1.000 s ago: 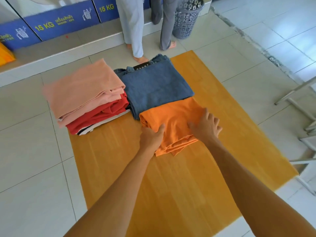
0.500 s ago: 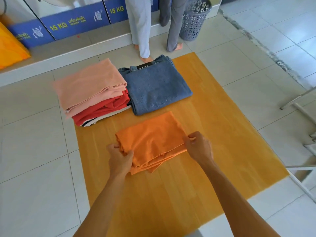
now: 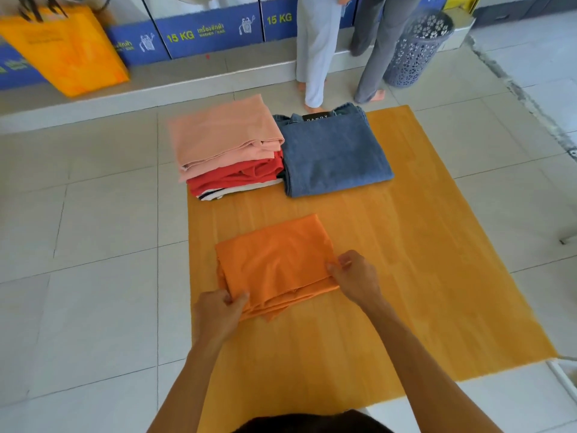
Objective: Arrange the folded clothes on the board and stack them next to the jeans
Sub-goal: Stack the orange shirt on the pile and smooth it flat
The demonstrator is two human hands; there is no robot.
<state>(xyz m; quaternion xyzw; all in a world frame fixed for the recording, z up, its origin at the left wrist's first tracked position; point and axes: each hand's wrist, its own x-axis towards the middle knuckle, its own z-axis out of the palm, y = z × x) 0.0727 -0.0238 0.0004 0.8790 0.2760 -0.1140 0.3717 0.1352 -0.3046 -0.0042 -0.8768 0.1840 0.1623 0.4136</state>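
- Orange garment [image 3: 274, 260]: folded, flat on the board [image 3: 437, 276], nearer its left edge, well short of the far edge.
- Your left hand [image 3: 218, 314]: pinched shut on the garment's near-left corner.
- Your right hand [image 3: 356, 278]: pinched on its right edge.
- Jeans [image 3: 334, 154]: at the far edge, straight ahead of your hands.
- Stack [image 3: 228, 145]: at the far-left corner, touching the jeans' left side; likely destination, ahead and left, so your left hand is nearer.

Jeans [image 3: 335, 154] right of stack [image 3: 231, 148] (seemingly touching); folded cloth [image 3: 274, 260] nearer, on board [image 3: 421, 276].
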